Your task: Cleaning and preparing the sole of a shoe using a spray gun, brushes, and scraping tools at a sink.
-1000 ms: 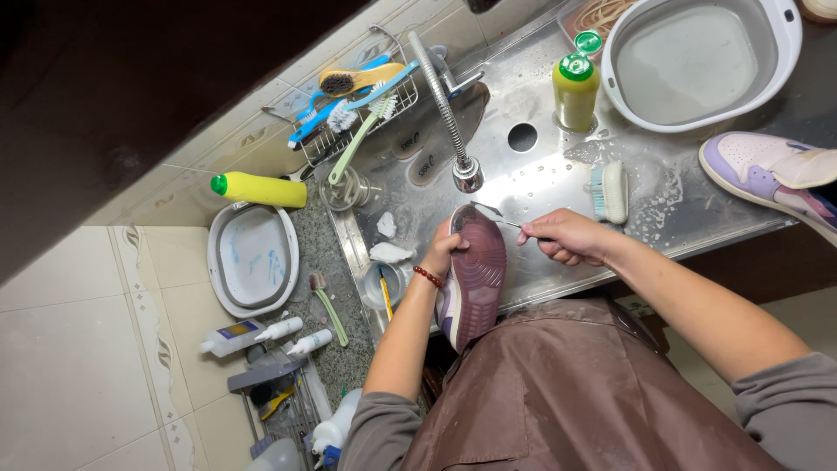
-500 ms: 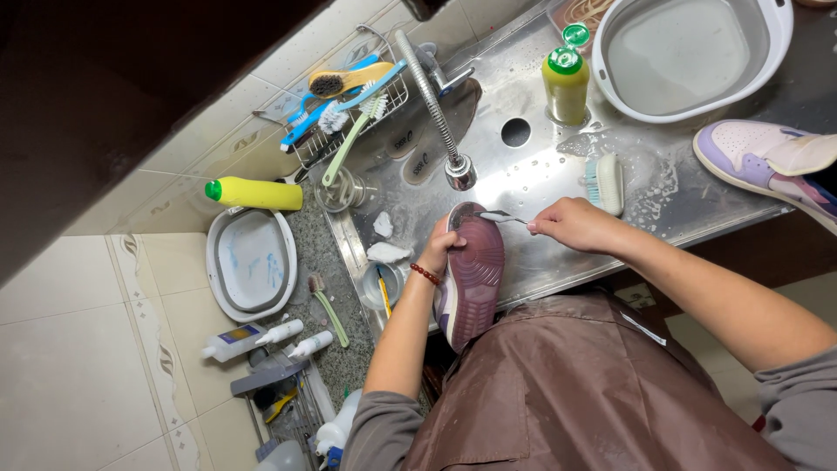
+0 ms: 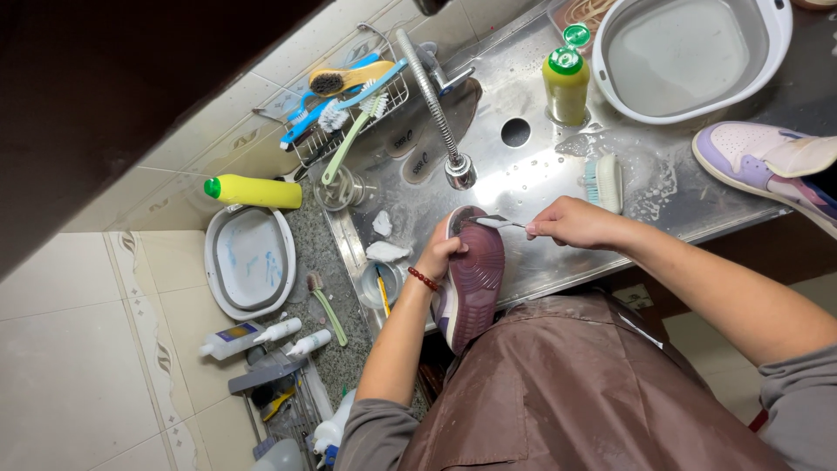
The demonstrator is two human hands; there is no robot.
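My left hand (image 3: pixel 438 255) grips a purple shoe (image 3: pixel 472 283) sole up over the front edge of the steel sink (image 3: pixel 523 174); a red bead bracelet sits on that wrist. My right hand (image 3: pixel 574 223) holds a small brush (image 3: pixel 494 222) with its head pressed on the sole's toe end. The flexible tap (image 3: pixel 445 109) hangs just above the shoe. A brown apron covers my front below.
A scrub brush (image 3: pixel 606 181) lies in suds beside a green-capped bottle (image 3: pixel 566 83). A white basin (image 3: pixel 689 57) and a lilac sneaker (image 3: pixel 767 166) sit at the right. Left are a brush rack (image 3: pixel 349 105), a yellow bottle (image 3: pixel 253 191), a small basin (image 3: pixel 248 262) and several bottles.
My right hand has slid the small brush along the toe of the sole, with small back-and-forth shifts. The shoe and left hand stay put.
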